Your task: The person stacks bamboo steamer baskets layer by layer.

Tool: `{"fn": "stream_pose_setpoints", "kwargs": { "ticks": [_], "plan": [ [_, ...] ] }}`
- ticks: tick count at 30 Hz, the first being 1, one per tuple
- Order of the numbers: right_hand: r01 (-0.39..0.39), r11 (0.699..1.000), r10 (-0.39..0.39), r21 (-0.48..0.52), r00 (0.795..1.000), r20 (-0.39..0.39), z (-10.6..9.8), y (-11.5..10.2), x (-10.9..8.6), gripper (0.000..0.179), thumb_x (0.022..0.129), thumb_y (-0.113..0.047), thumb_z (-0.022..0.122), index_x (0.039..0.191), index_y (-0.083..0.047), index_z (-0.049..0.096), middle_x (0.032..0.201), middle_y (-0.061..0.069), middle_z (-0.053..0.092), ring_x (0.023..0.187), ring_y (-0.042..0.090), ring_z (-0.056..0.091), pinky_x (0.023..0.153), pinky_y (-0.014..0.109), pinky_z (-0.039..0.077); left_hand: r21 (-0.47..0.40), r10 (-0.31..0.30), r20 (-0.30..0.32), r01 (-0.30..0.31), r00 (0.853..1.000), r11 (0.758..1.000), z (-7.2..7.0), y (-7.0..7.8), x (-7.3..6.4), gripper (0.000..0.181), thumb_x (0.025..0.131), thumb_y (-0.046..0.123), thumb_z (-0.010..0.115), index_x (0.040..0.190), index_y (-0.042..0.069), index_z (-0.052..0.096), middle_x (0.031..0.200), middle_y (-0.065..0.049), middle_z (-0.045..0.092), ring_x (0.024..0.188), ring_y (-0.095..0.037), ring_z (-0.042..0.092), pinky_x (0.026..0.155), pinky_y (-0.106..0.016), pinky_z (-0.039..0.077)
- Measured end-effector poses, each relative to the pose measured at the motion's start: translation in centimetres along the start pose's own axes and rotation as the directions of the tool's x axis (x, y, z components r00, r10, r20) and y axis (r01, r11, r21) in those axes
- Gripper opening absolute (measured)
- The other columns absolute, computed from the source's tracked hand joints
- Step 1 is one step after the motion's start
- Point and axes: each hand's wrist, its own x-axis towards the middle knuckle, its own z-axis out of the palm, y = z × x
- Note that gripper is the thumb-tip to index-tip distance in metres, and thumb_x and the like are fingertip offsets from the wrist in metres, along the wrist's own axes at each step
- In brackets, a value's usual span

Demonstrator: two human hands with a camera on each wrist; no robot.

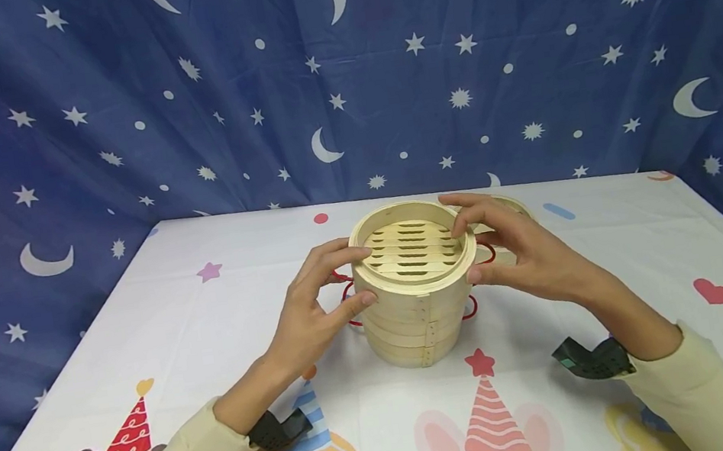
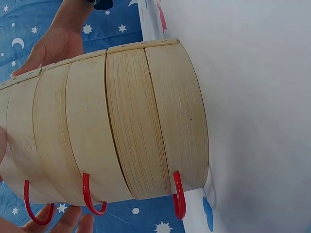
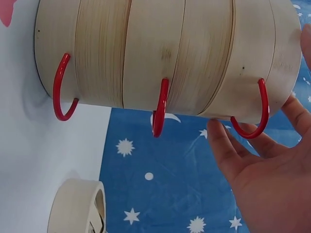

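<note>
A stack of round bamboo steamer baskets [image 1: 417,325] with red side handles stands upright on the table. Its open top tier [image 1: 410,249] shows a slatted bottom with nothing lying on it. From the left, my left hand [image 1: 315,290] holds that top tier, thumb on the outer wall and index finger at the rim. My right hand [image 1: 524,249] holds the opposite side, its thumb against the wall and its fingers at the rim. The right wrist view shows red handles [image 3: 163,107] along the stack, close to the right hand's fingers [image 3: 226,145].
Behind the right hand, partly hidden, is another round bamboo piece [image 1: 514,205]; the right wrist view shows its pale side wall [image 3: 73,208]. A white cloth with cartoon prints [image 1: 224,337] covers the table. A blue star-patterned curtain [image 1: 385,99] hangs behind and at the sides.
</note>
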Motion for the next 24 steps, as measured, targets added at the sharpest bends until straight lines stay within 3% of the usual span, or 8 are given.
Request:
{"fn": "stream_pose_setpoints", "kwargs": {
  "ticks": [11,24],
  "plan": [
    [0.028,0.999,-0.029,-0.024,0.999,-0.027,-0.12,0.03,-0.22,0.042,0.072,0.001,0.082,0.105,-0.012,0.059,0.146,0.007,0.04,0.132,0.023,0.039,0.096,0.024,0.044,0.012,0.025,-0.048,-0.025,0.999,1.0,0.44,0.25,-0.29,0.051,0.078,0.003,0.078,0.124,0.016,0.06,0.128,-0.007,0.051,0.122,-0.02,0.045,0.08,-0.043,0.048],
    [-0.001,1.0,0.001,0.025,1.0,-0.002,-0.3,0.08,-0.15,0.038,0.075,0.002,0.079,0.104,-0.011,0.058,0.149,0.006,0.036,0.135,0.023,0.035,0.093,0.028,0.047,0.006,0.029,-0.046,-0.029,0.999,1.0,0.43,0.29,-0.21,0.059,0.076,0.005,0.081,0.129,0.016,0.057,0.128,-0.003,0.051,0.121,-0.02,0.046,0.08,-0.037,0.048]
  ]
}}
